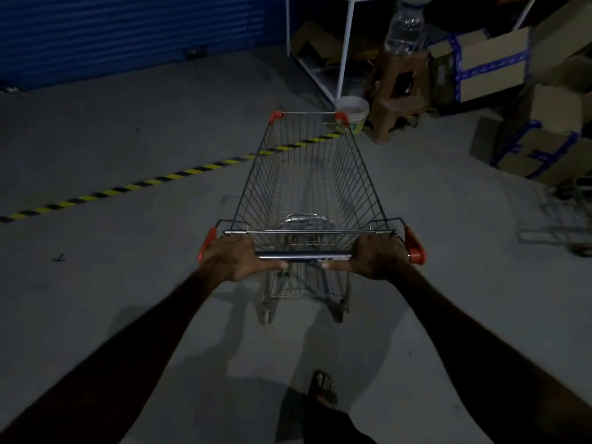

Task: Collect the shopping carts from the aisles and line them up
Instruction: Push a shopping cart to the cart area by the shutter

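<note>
A dim storeroom, seen from above the handle: I have the shopping cart [307, 187] squarely ahead of me on the grey floor, its empty wire basket pointing away toward a white bucket [351, 112] and a brown stool [398, 91] at the far right. My left hand [238, 259] is clenched around the left end of the handle bar [304, 254], and my right hand [379, 256] is wrapped the same way around the right end, fingers curled fully over the bar, thumbs tucked underneath. Nothing else is held.

The cart's nose crosses a yellow-and-black floor stripe [128, 187] that runs from near left to far right. A second cart [563, 216], only partly in view and blurred, sits at the right edge beside stacked cardboard boxes [538, 149].

My read is that this is the pushing stage, with lining up not yet done. To do it well, I would keep even pressure through both palms so the cart tracks straight, swing the nose right early to clear the bucket and stool, and slow before meeting the other cart so the baskets nest without a jolt.
</note>
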{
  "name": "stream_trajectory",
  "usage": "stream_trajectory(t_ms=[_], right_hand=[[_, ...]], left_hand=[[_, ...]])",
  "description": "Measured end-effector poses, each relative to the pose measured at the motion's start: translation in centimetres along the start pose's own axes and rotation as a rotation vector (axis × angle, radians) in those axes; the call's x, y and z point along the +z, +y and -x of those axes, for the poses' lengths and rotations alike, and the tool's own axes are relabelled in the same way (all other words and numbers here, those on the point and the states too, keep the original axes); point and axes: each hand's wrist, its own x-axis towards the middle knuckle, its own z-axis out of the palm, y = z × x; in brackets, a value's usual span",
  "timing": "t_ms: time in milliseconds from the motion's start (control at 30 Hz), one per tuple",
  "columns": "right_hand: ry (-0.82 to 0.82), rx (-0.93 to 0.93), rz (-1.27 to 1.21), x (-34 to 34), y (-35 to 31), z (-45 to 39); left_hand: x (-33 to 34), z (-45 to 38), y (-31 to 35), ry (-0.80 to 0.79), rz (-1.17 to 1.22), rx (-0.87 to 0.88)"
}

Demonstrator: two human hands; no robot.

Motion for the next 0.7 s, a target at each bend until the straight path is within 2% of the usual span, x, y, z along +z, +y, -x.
stream_trajectory(t_ms=[133,333,433,700], right_hand=[[0.083,-0.038,0.072,-1.0,3.3,-8.1],[-0.019,-0.002,-0.020,-3.2,6.4,-18.9],[0.034,-0.002,0.018,-4.0,7.9,-24.1],[0.043,-0.015,0.070,-7.8,12.9,-40.3]], left_hand=[[-3.1,-7.3,0.3,0.008,0.022,-0.032],[-6.7,-17.6,-0.1,0.024,0.023,-0.035],[-8.5,-23.0,-0.6,0.035,0.010,-0.036],[-14.7,-39.2,-1.1,0.086,0.039,-0.018]])
